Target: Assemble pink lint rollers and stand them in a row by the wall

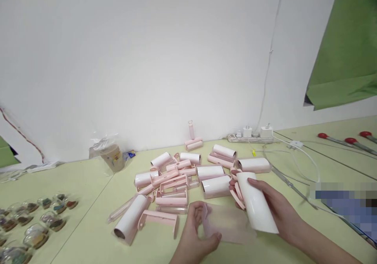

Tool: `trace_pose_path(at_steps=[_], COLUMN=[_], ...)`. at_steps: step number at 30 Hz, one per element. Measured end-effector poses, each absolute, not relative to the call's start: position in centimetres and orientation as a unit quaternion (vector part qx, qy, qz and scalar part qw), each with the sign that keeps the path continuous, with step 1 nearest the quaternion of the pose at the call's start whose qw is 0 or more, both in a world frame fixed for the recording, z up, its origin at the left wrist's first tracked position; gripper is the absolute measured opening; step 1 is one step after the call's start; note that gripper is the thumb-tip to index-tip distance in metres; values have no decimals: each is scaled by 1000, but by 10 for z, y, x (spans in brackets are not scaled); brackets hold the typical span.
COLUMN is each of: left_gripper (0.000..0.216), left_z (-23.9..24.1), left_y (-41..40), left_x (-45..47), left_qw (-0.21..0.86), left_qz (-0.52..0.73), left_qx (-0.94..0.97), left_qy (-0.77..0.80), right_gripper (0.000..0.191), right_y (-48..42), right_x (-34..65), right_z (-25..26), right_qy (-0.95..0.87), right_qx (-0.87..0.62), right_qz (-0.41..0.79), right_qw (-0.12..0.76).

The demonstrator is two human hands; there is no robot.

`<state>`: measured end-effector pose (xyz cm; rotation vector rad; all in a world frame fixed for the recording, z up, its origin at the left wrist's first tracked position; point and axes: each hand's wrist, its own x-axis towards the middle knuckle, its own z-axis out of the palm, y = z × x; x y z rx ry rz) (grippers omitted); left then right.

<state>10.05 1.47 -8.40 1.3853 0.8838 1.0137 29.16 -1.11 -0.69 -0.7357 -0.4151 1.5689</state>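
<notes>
The right hand (278, 211) grips 1 white roll (256, 207) low over the table (88, 232), the left hand (194, 234) pinches the translucent cover (228, 223) just beside it — keeping both axes parallel probably helps them mate cleanly.

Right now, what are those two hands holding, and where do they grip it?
The right hand grips a white roll around its middle; the left hand pinches a translucent pink cover by its left edge.

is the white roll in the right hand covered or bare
Bare: right hand grips the white roll uncovered; left hand holds the translucent cover beside it.
</notes>
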Motion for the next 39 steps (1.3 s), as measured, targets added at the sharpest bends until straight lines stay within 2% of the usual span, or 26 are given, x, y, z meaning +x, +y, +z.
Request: trace_pose_path(at_steps=[3,6,9,14,16,19,22,27,30,33,39], left_gripper=[65,64,52,43,42,36,39,25,31,37,34], left_z=[-80,-70,-64,-71,-72,-71,-68,-56,-43,-33,-26], left_y=[12,12,9,-2,-5,-8,-9,-2,6,10,2], left_x=[96,90,91,105,110,115,119,108,91,81,85], left_qw=[393,278,340,474,469,392,347,386,494,575,593], left_qz=[425,428,411,485,520,572,595,599,574,500,348], left_qx=[691,775,785,663,641,659,670,639,568,559,675], left_qy=[433,374,314,318,313,291,278,290,321,326,270], right_gripper=[30,37,40,47,48,45,41,37,34,49,44], right_y=[-15,-18,-25,-41,-44,-43,-40,-36,-36,-38,-46], right_x=[285,274,261,245,240,236,235,240,243,243,239], right_z=[-12,-21,-27,-17,-11,-7,-6,-12,-19,-24,-22], right_qy=[-179,-171,-163,-116,-99,-111,-136,-157,-228,-321,-344], right_qx=[-328,-340,-345,-380,-381,-373,-364,-401,-441,-426,-374], right_qz=[691,702,717,725,725,720,708,703,732,765,769], right_qw=[619,601,583,563,565,574,589,566,466,361,388])
